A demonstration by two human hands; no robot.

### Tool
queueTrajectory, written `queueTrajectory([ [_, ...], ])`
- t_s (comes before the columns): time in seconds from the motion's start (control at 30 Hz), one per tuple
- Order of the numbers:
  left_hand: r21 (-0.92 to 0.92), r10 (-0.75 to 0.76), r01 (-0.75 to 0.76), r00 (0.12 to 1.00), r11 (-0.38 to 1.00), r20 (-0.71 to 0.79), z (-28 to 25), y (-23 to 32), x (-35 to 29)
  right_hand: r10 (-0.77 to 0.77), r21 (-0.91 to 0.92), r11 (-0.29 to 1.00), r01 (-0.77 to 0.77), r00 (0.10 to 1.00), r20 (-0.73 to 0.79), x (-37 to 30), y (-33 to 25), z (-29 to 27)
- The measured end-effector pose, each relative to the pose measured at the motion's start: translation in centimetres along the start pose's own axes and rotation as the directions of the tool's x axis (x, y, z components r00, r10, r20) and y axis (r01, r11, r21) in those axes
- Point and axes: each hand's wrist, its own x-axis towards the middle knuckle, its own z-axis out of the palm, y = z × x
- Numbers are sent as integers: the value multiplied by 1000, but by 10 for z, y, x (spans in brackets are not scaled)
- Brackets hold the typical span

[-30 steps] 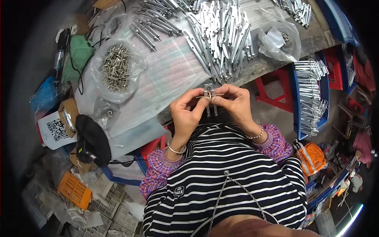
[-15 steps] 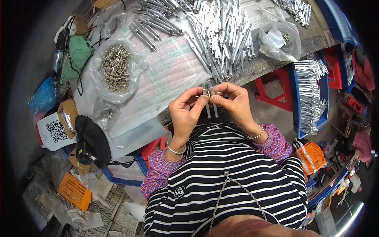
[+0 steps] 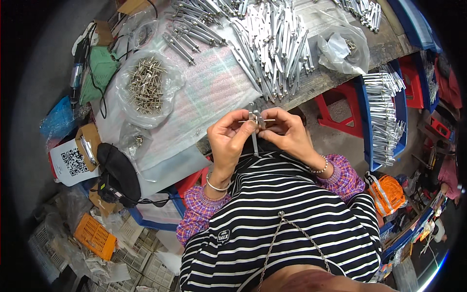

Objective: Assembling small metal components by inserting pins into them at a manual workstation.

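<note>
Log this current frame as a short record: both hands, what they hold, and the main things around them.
Left grip: thumb and fingers pinching
Right grip: thumb and fingers pinching, close to the left
Held: slim metal parts, one length pointing down toward the striped top
Beyond the hands: heap of silver metal strips on the table
Table, left: clear plastic bag of metal pins
Right: blue tray full of metal strips

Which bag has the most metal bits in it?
The big bag, up-left of the left hand: it holds a wide heap of pins; the small bag below it and rightmost bag show far less.
</note>
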Motion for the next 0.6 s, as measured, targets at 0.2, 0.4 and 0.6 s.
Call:
queueTrajectory([
  [0.2, -73, -80, 92, 984, 993, 158, -1, 17, -12, -478, -526, 730, 436, 876, 62, 6, -18, -16],
  [0.4, 110, -20, 3, 988, 994, 154, 3, 22, -18, -534, -372, 811, 452, 832, -152, 20, -51, -4],
  [0.6, 274, 130, -154, 986, 949, 105, 4, 15, -17, -127, 49, 990, 130, 989, -71, 17, -47, -3],
])
